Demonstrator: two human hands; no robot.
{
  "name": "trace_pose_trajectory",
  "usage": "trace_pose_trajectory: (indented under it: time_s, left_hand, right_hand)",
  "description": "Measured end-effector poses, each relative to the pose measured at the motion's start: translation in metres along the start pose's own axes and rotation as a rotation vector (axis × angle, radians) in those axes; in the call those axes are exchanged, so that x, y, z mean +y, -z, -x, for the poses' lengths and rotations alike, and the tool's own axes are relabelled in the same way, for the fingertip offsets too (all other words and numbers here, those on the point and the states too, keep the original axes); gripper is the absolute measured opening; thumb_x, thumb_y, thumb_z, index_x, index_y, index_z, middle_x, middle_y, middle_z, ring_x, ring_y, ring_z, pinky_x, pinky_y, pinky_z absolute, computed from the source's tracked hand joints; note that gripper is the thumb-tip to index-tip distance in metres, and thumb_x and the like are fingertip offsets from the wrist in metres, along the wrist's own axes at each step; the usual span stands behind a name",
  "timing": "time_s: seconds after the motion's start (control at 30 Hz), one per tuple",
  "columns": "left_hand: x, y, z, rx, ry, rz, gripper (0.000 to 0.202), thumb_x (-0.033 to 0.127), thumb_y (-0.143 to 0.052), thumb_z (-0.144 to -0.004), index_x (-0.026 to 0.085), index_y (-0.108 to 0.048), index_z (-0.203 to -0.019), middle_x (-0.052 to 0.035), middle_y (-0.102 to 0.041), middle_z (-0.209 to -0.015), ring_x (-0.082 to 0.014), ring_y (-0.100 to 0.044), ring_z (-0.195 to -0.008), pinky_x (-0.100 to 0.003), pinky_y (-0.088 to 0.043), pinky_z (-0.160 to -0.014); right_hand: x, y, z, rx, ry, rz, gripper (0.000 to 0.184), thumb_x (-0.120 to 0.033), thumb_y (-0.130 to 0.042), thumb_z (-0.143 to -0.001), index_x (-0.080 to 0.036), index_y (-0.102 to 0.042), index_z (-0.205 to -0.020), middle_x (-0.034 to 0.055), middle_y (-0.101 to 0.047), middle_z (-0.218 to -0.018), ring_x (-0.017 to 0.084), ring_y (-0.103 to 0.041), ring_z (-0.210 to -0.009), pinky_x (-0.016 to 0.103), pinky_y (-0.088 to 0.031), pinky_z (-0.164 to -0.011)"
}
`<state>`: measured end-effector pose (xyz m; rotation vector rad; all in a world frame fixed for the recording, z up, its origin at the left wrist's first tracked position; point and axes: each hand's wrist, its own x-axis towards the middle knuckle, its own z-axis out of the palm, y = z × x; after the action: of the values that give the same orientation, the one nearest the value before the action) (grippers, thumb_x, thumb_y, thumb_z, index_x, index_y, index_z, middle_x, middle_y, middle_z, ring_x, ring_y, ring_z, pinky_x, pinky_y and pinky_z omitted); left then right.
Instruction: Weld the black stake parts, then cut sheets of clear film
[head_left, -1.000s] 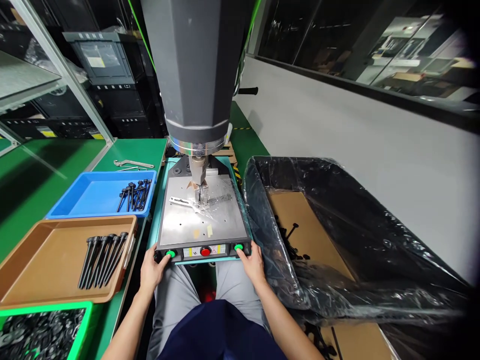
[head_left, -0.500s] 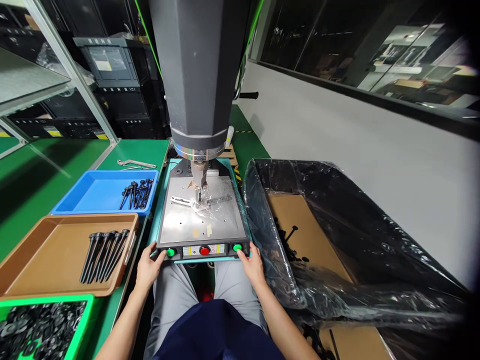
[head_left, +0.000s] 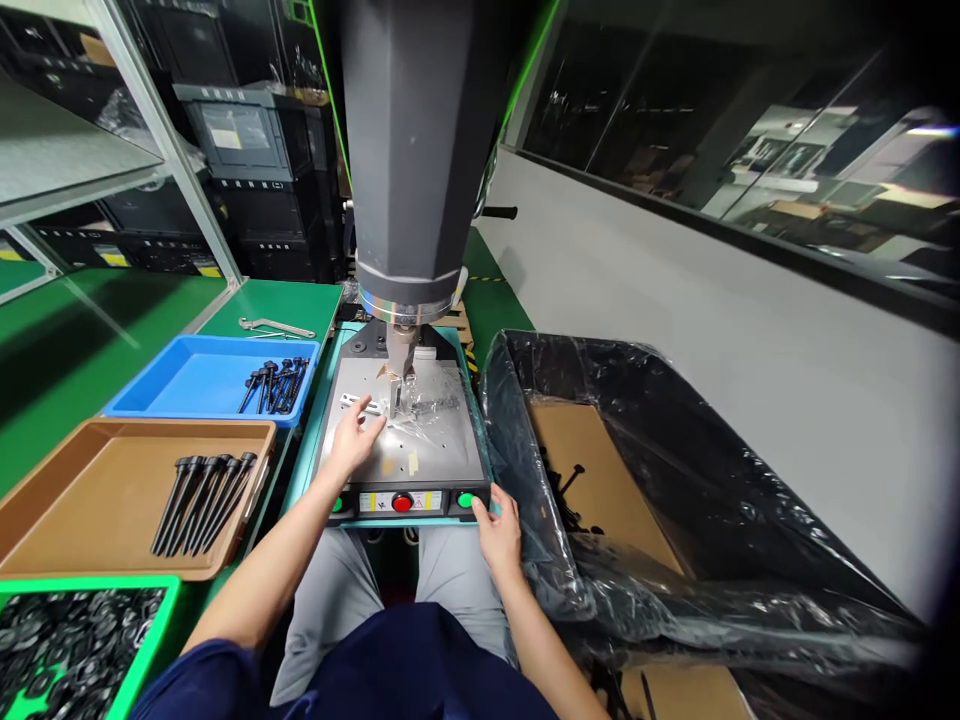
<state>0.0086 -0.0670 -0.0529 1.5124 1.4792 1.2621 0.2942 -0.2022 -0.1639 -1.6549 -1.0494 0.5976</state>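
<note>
My left hand [head_left: 354, 438] is over the metal base plate [head_left: 442, 455] of a press machine, fingers apart and holding nothing. Its fingertips are near a slotted metal bracket [head_left: 349, 400] and the small fixture under the press tip [head_left: 400, 350]. Clear plastic film [head_left: 429, 408] covers part of the plate around that fixture. At the base's right front corner rests my right hand [head_left: 501, 530], fingers spread and empty, its thumb beside the right green button [head_left: 466, 499]. Between the two green buttons sits a red button [head_left: 402, 502]. My left forearm partly hides the left green button [head_left: 337, 504].
On the left stand a blue tray [head_left: 169, 400] and a brown tray [head_left: 82, 500], both with black bolt-like parts, and a green bin [head_left: 169, 610] of small black pieces. A wrench [head_left: 277, 326] lies behind. To the right is a box lined with black plastic [head_left: 705, 470].
My left hand has left the left green button and reached forward over the plate to the fixture. My right hand stays by its button. The view has shifted slightly.
</note>
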Motion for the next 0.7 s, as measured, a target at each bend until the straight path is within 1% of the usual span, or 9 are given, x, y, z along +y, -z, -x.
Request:
trace_pose_trajectory:
  time_s: [0.07, 0.1, 0.17, 0.23, 0.33, 0.43, 0.53, 0.6, 0.7]
  left_hand:
    - [0.005, -0.008, -0.016, 0.007, 0.022, 0.009, 0.066, 0.044, -0.073, -0.077, 0.015, -0.058, -0.134, -0.0182, -0.063, -0.135, -0.0283, -0.061, -0.122, -0.043, -0.046, -0.102]
    - [0.008, -0.010, -0.021, 0.017, 0.033, 0.012, 0.066, 0.044, -0.075, -0.074, 0.015, -0.060, -0.131, -0.0162, -0.069, -0.123, -0.0270, -0.065, -0.112, -0.041, -0.048, -0.097]
    - [0.012, -0.013, -0.025, 0.027, 0.052, 0.025, 0.059, 0.045, -0.077, -0.071, 0.014, -0.066, -0.120, -0.0080, -0.073, -0.092, -0.0224, -0.068, -0.086, -0.036, -0.049, -0.082]
    - [0.018, -0.014, -0.023, 0.006, 0.079, 0.070, 0.046, 0.049, -0.076, -0.070, 0.015, -0.071, -0.101, -0.0012, -0.067, -0.070, -0.0178, -0.062, -0.067, -0.031, -0.046, -0.070]
    - [0.030, -0.017, -0.015, -0.067, 0.157, 0.270, 0.042, 0.054, -0.080, -0.064, 0.016, -0.068, -0.077, 0.0000, -0.063, -0.063, -0.0151, -0.059, -0.060, -0.029, -0.045, -0.066]
    - [0.046, -0.020, -0.009, -0.133, 0.233, 0.479, 0.046, 0.053, -0.086, -0.054, 0.016, -0.066, -0.073, 0.0003, -0.064, -0.064, -0.0139, -0.060, -0.060, -0.029, -0.048, -0.067]
    - [0.062, -0.021, -0.006, -0.156, 0.275, 0.576, 0.046, 0.051, -0.088, -0.053, 0.017, -0.063, -0.070, 0.0023, -0.061, -0.061, -0.0128, -0.060, -0.058, -0.027, -0.047, -0.066]
    - [0.069, -0.021, -0.005, -0.160, 0.268, 0.609, 0.045, 0.051, -0.087, -0.055, 0.017, -0.061, -0.068, 0.0029, -0.060, -0.059, -0.0121, -0.058, -0.058, -0.026, -0.046, -0.064]
    - [0.078, -0.021, -0.004, -0.174, 0.244, 0.627, 0.044, 0.051, -0.086, -0.057, 0.017, -0.062, -0.069, 0.0019, -0.061, -0.060, -0.0122, -0.057, -0.058, -0.026, -0.044, -0.062]
  right_hand:
    - [-0.017, 0.000, 0.004, 0.015, 0.063, -0.025, 0.059, -0.061, -0.061, -0.083, -0.016, -0.063, -0.121, 0.0211, -0.061, -0.127, 0.030, -0.065, -0.109, 0.043, -0.060, -0.082]
    - [-0.024, -0.001, 0.006, -0.008, 0.081, -0.044, 0.056, -0.060, -0.061, -0.084, -0.017, -0.064, -0.120, 0.0201, -0.063, -0.126, 0.029, -0.066, -0.109, 0.042, -0.060, -0.083]
    - [-0.037, -0.007, 0.011, -0.116, 0.082, -0.098, 0.053, -0.059, -0.060, -0.086, -0.017, -0.066, -0.118, 0.0180, -0.068, -0.117, 0.029, -0.068, -0.106, 0.041, -0.060, -0.083]
    - [-0.045, -0.018, 0.016, -0.278, 0.046, -0.172, 0.053, -0.060, -0.060, -0.085, -0.018, -0.067, -0.116, 0.0161, -0.073, -0.107, 0.028, -0.071, -0.099, 0.041, -0.060, -0.082]
    - [-0.058, -0.045, 0.021, -0.535, -0.016, -0.262, 0.051, -0.059, -0.061, -0.086, -0.018, -0.069, -0.115, 0.0136, -0.076, -0.102, 0.027, -0.073, -0.089, 0.043, -0.061, -0.079]
    - [-0.076, -0.079, 0.018, -0.681, 0.055, -0.267, 0.040, -0.048, -0.059, -0.089, -0.022, -0.070, -0.116, 0.0106, -0.075, -0.109, 0.026, -0.072, -0.096, 0.046, -0.060, -0.086]
    - [-0.097, -0.112, -0.002, -0.592, 0.278, -0.190, 0.033, -0.035, -0.053, -0.092, -0.024, -0.070, -0.118, 0.0098, -0.072, -0.118, 0.026, -0.067, -0.111, 0.047, -0.053, -0.100]
    - [-0.111, -0.130, -0.025, -0.420, 0.387, -0.134, 0.036, -0.029, -0.049, -0.092, -0.022, -0.068, -0.123, 0.0122, -0.065, -0.129, 0.026, -0.060, -0.123, 0.048, -0.047, -0.109]
    - [-0.129, -0.149, -0.063, -0.184, 0.439, -0.072, 0.046, -0.026, -0.049, -0.091, -0.018, -0.058, -0.135, 0.0165, -0.050, -0.144, 0.029, -0.045, -0.139, 0.050, -0.037, -0.117]
